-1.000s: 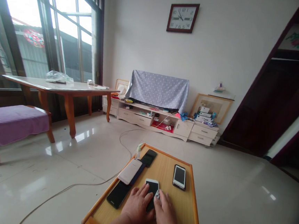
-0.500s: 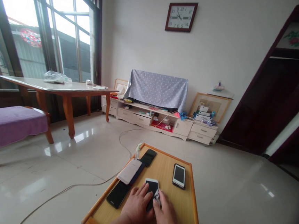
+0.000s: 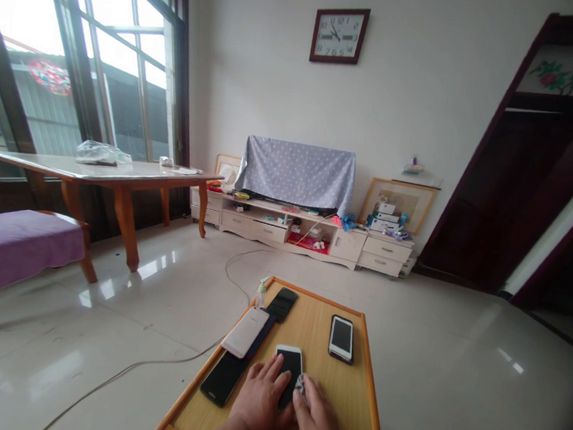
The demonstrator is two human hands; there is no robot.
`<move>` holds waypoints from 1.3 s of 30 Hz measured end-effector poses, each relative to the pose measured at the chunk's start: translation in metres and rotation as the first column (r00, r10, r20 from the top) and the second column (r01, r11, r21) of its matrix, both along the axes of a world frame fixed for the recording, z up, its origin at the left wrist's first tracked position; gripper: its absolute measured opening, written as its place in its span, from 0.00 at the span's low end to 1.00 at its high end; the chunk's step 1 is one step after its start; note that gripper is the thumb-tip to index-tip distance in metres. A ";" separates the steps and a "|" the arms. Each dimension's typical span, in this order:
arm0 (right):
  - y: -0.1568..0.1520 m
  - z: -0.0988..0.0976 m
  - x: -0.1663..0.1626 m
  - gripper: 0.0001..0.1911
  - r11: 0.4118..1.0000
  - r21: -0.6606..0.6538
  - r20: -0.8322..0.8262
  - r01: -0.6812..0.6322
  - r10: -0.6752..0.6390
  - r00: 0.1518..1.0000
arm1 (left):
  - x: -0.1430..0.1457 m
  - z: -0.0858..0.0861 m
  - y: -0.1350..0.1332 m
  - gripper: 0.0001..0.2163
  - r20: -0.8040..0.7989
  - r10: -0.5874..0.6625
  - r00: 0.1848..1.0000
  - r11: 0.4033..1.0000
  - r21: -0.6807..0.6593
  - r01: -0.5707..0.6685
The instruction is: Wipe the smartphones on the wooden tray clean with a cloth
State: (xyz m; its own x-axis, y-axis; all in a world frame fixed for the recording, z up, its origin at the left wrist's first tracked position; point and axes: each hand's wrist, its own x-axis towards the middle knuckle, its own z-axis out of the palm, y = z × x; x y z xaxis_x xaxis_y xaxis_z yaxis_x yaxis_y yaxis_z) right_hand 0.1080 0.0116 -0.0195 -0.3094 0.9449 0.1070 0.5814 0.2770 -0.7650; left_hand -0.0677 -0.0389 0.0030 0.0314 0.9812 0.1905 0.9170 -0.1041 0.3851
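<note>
A white-framed smartphone [image 3: 294,360] with a dark screen lies face up on a small wooden table [image 3: 318,338]. My left hand [image 3: 261,395] rests over its left side and lower part, holding it down, with the thumb on the screen. At the phone's right edge, my right hand [image 3: 316,415] pinches a small grey-and-white cloth [image 3: 300,383] between thumb and fingers. The lower end of the phone is hidden by my hands.
Left of my hands lie a black phone [image 3: 222,378], a pale pink phone [image 3: 245,332] on a dark blue item, another black phone [image 3: 282,304] and a small pump bottle [image 3: 261,293]. A white phone in a black case [image 3: 341,338] lies right. A cable [image 3: 138,363] crosses the floor.
The camera view has turned slightly, so the room sits a little further left in the picture. Both hands keep nearly the same place on the phone, the cloth still at its right edge.
</note>
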 end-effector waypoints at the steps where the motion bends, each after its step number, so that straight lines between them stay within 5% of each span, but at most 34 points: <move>1: 0.007 0.006 -0.006 0.34 1.000 -0.023 -0.001 -0.004 0.004 1.000 | 0.000 0.000 0.000 0.24 -0.001 -0.001 1.000 1.000 -0.001 0.001; 11: 0.057 0.019 -0.033 0.32 0.997 -0.041 0.025 -0.072 0.073 0.997 | 0.001 -0.003 0.002 0.27 0.010 0.006 1.000 1.000 -0.009 -0.006; 26: -0.033 -0.015 0.013 0.26 0.974 0.198 0.144 -0.106 0.078 0.987 | 0.007 0.014 -0.003 0.29 -0.087 0.080 0.993 0.997 -0.005 -0.081; 34: -0.039 0.006 0.035 0.20 0.961 0.269 0.180 -0.072 0.024 0.983 | 0.011 0.019 -0.003 0.36 -0.076 0.111 0.991 0.993 0.037 -0.108; 39: -0.039 0.021 0.044 0.15 0.958 0.280 0.213 0.060 -0.123 0.969 | 0.012 0.013 0.000 0.33 -0.086 0.113 0.990 0.993 0.038 -0.110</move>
State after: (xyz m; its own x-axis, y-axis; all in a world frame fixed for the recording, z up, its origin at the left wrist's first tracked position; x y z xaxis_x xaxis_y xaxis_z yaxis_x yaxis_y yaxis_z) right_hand 0.1522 -0.0278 0.0015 -0.2688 0.9157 0.2989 0.7629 0.3918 -0.5143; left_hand -0.0558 -0.0392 0.0159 -0.0601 0.9726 0.2244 0.9538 -0.0103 0.3003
